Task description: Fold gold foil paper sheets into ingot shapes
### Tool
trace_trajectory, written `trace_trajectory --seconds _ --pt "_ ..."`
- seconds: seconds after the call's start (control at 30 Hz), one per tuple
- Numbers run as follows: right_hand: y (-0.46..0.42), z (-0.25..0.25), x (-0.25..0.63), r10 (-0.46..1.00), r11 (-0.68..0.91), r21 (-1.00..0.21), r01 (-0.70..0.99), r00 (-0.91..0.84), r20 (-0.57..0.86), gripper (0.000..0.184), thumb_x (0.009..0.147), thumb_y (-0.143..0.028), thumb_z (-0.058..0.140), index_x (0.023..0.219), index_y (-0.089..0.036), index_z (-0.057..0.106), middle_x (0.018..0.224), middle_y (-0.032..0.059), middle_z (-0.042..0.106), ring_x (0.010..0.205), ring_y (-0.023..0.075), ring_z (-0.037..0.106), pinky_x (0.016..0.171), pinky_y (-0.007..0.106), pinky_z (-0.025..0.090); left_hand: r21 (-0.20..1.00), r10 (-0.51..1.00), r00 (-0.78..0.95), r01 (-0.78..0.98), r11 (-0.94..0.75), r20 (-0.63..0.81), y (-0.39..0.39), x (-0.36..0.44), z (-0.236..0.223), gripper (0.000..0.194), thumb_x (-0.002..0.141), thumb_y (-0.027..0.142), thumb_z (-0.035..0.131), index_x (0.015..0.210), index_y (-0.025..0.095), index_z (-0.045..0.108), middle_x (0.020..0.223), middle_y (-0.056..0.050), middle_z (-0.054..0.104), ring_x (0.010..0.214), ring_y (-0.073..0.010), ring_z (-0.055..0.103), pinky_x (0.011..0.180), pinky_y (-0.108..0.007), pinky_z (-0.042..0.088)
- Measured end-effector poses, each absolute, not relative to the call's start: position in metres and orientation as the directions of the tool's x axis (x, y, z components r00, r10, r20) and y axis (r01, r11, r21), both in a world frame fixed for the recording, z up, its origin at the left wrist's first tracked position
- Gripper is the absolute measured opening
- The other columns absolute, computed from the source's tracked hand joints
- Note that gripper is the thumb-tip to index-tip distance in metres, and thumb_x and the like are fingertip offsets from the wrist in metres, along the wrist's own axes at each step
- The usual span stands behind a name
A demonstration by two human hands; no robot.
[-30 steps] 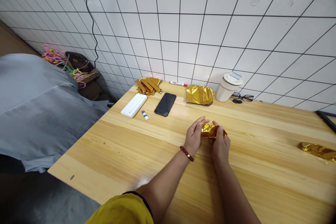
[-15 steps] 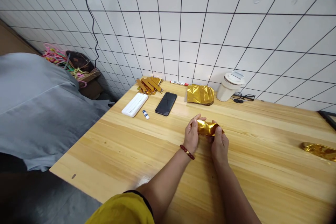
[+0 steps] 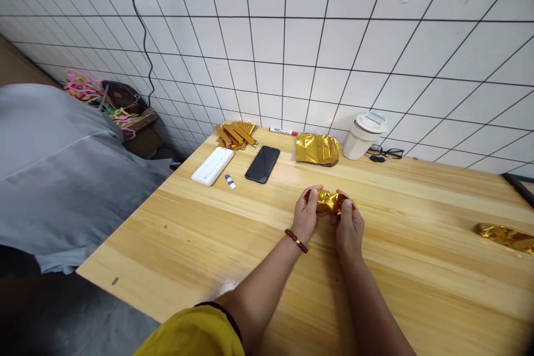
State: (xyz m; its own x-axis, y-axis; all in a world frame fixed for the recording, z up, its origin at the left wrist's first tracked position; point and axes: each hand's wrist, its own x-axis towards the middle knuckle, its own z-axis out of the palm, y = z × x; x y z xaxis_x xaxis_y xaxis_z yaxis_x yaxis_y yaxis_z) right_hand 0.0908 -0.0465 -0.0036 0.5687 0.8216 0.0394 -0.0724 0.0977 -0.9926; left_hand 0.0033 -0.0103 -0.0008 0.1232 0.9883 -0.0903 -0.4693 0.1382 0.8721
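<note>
A piece of shiny gold foil paper (image 3: 329, 202), folded into a short strip, is held level between my two hands above the wooden table (image 3: 233, 233). My left hand (image 3: 306, 214) grips its left end, thumb on the front face; a dark red bead bracelet (image 3: 296, 240) circles that wrist. At the right end, my right hand (image 3: 349, 231) pinches the foil with the thumb in front. Most fingers of both hands are hidden behind the foil. Just beyond, a stack of gold foil sheets (image 3: 317, 149) lies near the wall.
Along the back are folded gold strips (image 3: 236, 134), a marker (image 3: 283, 131), a white cup (image 3: 362, 136) and glasses (image 3: 386, 153). Nearer lie a phone (image 3: 262, 164), a white power bank (image 3: 212, 166) and a small glue stick (image 3: 230, 181). Folded gold foil (image 3: 507, 237) lies right. A person in grey (image 3: 75, 167) is left.
The fingers of my left hand have curled closer round the foil's left end, and the foil's ends look more bent in. The whole view has shifted slightly.
</note>
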Motion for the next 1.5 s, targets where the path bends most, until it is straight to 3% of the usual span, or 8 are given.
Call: trace_trajectory --seconds 0.17,0.33,0.53,0.73,0.9,1.13,1.33,1.5 --pt "-0.045 -0.002 0.094 0.799 0.162 -0.984 -0.071 0.594 0.089 0.052 0.089 -0.058 0.055 0.117 -0.015 0.064 0.066 -0.0011 0.057 0.052 0.0121 0.042 0.052 0.028 0.034 0.819 0.988 0.078 -0.553 0.151 -0.13 -0.002 0.0 -0.002 0.069 0.076 0.072 0.062 0.114 0.014 0.064 0.096 -0.008 0.069 0.068 -0.0117 0.061 0.055 -0.022 0.045" --pt "-0.041 -0.005 0.101 0.783 0.153 -0.987 -0.05 0.615 0.09 0.041 0.087 -0.057 0.058 0.078 -0.018 0.065 0.059 -0.001 0.053 0.049 0.0119 0.039 0.049 0.028 0.031 0.749 0.979 0.154 -0.63 0.204 -0.138 0.002 -0.003 0.0 0.076 0.074 0.075 0.061 0.124 0.016 0.057 0.092 -0.006 0.068 0.058 -0.009 0.059 0.052 -0.021 0.044" --pt "-0.035 -0.01 0.102 0.778 0.178 -0.98 -0.091 0.623 0.084 0.05 0.079 -0.058 0.066 0.106 -0.016 0.066 0.059 -0.0025 0.057 0.049 0.0126 0.044 0.05 0.027 0.036 0.825 0.977 0.196 -0.538 0.173 -0.078 0.004 -0.003 -0.003 0.061 0.074 0.055 0.074 0.12 0.017 0.061 0.09 -0.004 0.068 0.058 -0.0078 0.06 0.052 -0.019 0.042" --pt "-0.037 -0.01 0.099 0.757 0.226 -0.972 -0.066 0.64 0.133 0.052 0.082 -0.056 0.061 0.11 -0.013 0.066 0.059 -0.0027 0.056 0.05 0.0118 0.045 0.051 0.027 0.037 0.866 0.976 0.212 -0.478 0.146 -0.047 0.005 -0.003 -0.006 0.06 0.079 0.05 0.07 0.129 0.018 0.059 0.107 -0.008 0.069 0.06 -0.0077 0.062 0.053 -0.02 0.044" --pt "-0.04 -0.013 0.098 0.773 0.262 -0.964 0.04 0.59 0.235 0.054 0.085 -0.056 0.057 0.116 -0.013 0.067 0.059 -0.004 0.055 0.052 0.0131 0.048 0.055 0.029 0.042 0.829 0.971 0.234 -0.531 0.174 -0.053 0.001 -0.007 -0.003 0.062 0.076 0.051 0.073 0.129 0.021 0.06 0.133 -0.012 0.062 0.072 -0.0101 0.065 0.058 -0.021 0.049" --pt "-0.041 -0.015 0.093 0.792 0.266 -0.963 0.038 0.561 0.24 0.059 0.084 -0.057 0.056 0.122 -0.013 0.066 0.056 -0.0053 0.053 0.05 0.0132 0.047 0.054 0.029 0.042 0.774 0.954 0.3 -0.604 0.19 -0.001 -0.006 -0.009 -0.001 0.062 0.077 0.049 0.074 0.13 0.022 0.058 0.138 -0.013 0.058 0.091 -0.016 0.067 0.069 -0.025 0.054" --pt "-0.037 -0.005 0.114 0.687 0.238 -0.971 -0.028 0.712 0.147 0.061 0.084 -0.06 0.051 0.118 -0.011 0.064 0.057 -0.0033 0.057 0.05 0.0144 0.049 0.056 0.03 0.043 0.796 0.976 0.209 -0.58 0.176 -0.064 -0.002 -0.013 0.0 0.068 0.076 0.052 0.074 0.135 0.028 0.05 0.15 -0.012 0.045 0.084 -0.0119 0.066 0.074 -0.029 0.056" --pt "-0.054 0.033 0.219 0.663 0.206 -0.978 0.043 0.728 0.172 0.048 0.071 -0.055 0.067 0.094 -0.013 0.071 0.063 -0.0003 0.065 0.05 0.013 0.051 0.054 0.029 0.044 0.847 0.979 0.163 -0.497 0.19 -0.124 0.007 -0.009 -0.006 0.056 0.071 0.042 0.08 0.119 0.022 0.058 0.127 -0.01 0.058 0.075 -0.0099 0.066 0.074 -0.028 0.056"
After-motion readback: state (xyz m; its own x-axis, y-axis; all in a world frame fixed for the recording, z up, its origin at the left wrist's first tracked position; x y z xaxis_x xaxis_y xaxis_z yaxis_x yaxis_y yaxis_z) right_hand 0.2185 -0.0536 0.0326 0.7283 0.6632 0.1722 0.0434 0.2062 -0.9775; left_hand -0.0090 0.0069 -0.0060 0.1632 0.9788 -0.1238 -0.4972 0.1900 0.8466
